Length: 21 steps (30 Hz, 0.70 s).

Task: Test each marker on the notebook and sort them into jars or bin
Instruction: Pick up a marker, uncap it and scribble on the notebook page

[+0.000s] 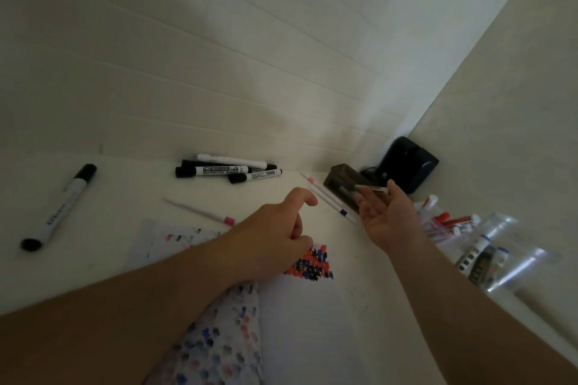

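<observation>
The open notebook (308,306) lies in front of me, its pages dotted with red, blue and black test marks. My left hand (281,228) hovers over its top edge, fingers loosely curled and holding nothing I can see. My right hand (386,219) is raised to the right, palm up and fingers spread. A small grey marker (370,188) sits at its thumb and fingertips. Three black-capped whiteboard markers (226,170) lie bunched at the back, and another black marker (59,206) lies far left.
Thin white pens lie on the table: one with a pink cap (200,212), two more (328,197) by my right hand. Clear jars (500,256) with markers and several red-capped markers (444,220) are on the right. A dark box (342,180) and a black device (406,162) fill the corner.
</observation>
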Tool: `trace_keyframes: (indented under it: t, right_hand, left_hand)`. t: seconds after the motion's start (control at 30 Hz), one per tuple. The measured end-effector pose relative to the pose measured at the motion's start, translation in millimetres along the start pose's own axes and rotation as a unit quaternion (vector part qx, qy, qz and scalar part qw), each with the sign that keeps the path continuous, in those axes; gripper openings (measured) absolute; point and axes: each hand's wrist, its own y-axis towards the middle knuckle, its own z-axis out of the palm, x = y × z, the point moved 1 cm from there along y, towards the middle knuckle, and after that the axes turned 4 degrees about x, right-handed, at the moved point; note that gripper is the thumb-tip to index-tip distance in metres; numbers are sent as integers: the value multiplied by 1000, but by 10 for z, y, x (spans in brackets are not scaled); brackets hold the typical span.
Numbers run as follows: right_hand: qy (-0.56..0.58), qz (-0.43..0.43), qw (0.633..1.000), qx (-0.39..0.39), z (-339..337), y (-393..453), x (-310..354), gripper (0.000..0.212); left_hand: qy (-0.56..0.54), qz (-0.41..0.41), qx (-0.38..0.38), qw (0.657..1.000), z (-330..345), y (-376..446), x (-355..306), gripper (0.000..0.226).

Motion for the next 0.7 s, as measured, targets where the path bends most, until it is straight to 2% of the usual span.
trace_keyframes:
  t: [0.07, 0.1, 0.2, 0.33, 0.37, 0.4, 0.47, 0.5, 0.53, 0.63, 0.7]
  right_hand:
    - [-3, -17, 1000, 11, 18, 18, -7, 22]
    - [-28, -38, 999, 19, 21, 26, -16, 26]
    - [-164, -96, 982, 16, -1, -6, -82, 81]
    - [-283, -140, 949, 7, -3, 11, -205, 97]
    - [-342, -160, 926, 6, -12, 18, -225, 92]
    - [-433, -176, 884, 17, -21, 37, -251, 80]
    - [-616, -179, 765, 57, -43, 63, -318, 48]
    - [-671, -168, 719, 67, -39, 75, -342, 38]
    - [-699, -165, 692, 69, -38, 86, -352, 34]
    - [-732, -153, 661, 63, 30, 83, -321, 31]
    - [-775, -120, 616, 73, 96, 43, -305, 29]
  left_hand:
    - [-1, 0, 6, 1000, 0, 4, 6, 47]
    - [-1, 0, 7, 1000, 5, 5, 7, 47]
    - [-1, -1, 12, 1000, 27, 14, 7, 48]
    - [8, -5, 12, 1000, 35, 27, -1, 48]
    - [10, -5, 11, 1000, 39, 29, 1, 48]
    - [11, -5, 11, 1000, 40, 33, 5, 47]
    - [10, -4, 10, 1000, 40, 36, 17, 46]
    - [11, -2, 9, 1000, 38, 34, 21, 45]
    - [11, 0, 8, 1000, 36, 32, 23, 44]
    - [12, 2, 6, 1000, 36, 21, 23, 42]
    - [11, 0, 4, 1000, 29, 21, 29, 40]
